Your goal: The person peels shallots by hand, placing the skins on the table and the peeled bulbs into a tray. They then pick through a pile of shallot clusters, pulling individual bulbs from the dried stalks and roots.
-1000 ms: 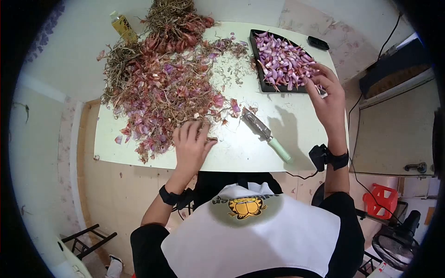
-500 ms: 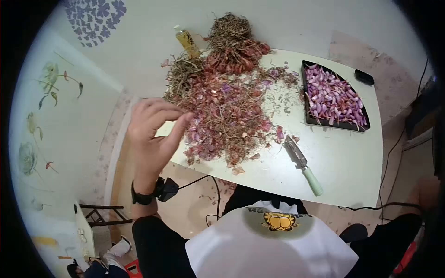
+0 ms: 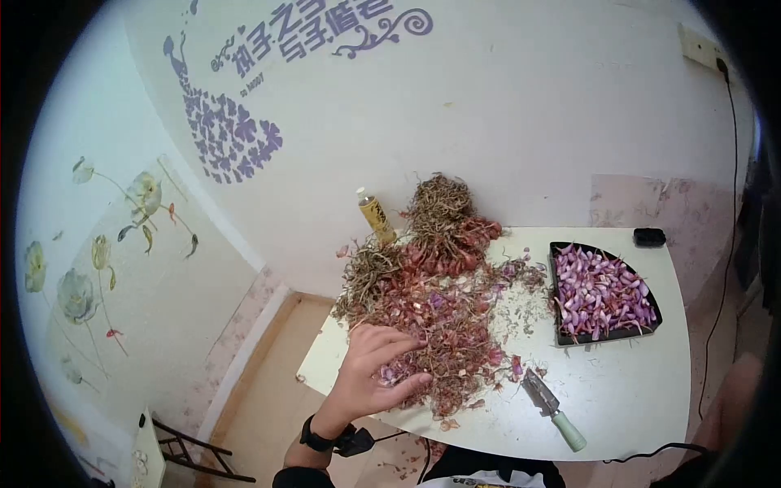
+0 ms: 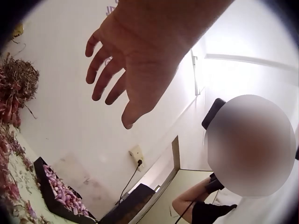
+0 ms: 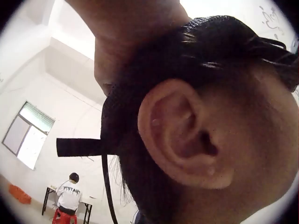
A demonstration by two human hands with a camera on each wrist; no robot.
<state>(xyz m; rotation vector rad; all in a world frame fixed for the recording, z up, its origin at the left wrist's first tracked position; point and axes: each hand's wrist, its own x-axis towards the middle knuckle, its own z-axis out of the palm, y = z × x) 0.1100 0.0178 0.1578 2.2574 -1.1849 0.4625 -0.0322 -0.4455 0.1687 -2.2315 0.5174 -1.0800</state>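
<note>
My left hand [image 3: 378, 370] hovers over a heap of shallot skins and dry roots [image 3: 455, 342], holding nothing. In the left wrist view that hand [image 4: 135, 60] shows spread, slightly bent fingers against the wall. My right hand [image 5: 126, 51] is up at the side of the head, above and behind the ear, pressed against the dark hair and head strap; its fingers are hidden. A knife with a pale green handle [image 3: 568, 431] lies on the table, its blade dirty. Peeled purple shallots [image 3: 602, 293] fill a black tray [image 3: 606, 338] on the right.
A bunch of unpeeled shallots with dried stems [image 3: 447, 215] stands at the back, beside a yellow-labelled bottle [image 3: 374, 215]. A small black object [image 3: 649, 237] sits at the table's far right corner. A cable [image 3: 663, 449] runs by the front right edge.
The head view has tilted up, showing more wall. My left hand left the skins, rose, and is now over them again. The right hand moved from the tray up to the head.
</note>
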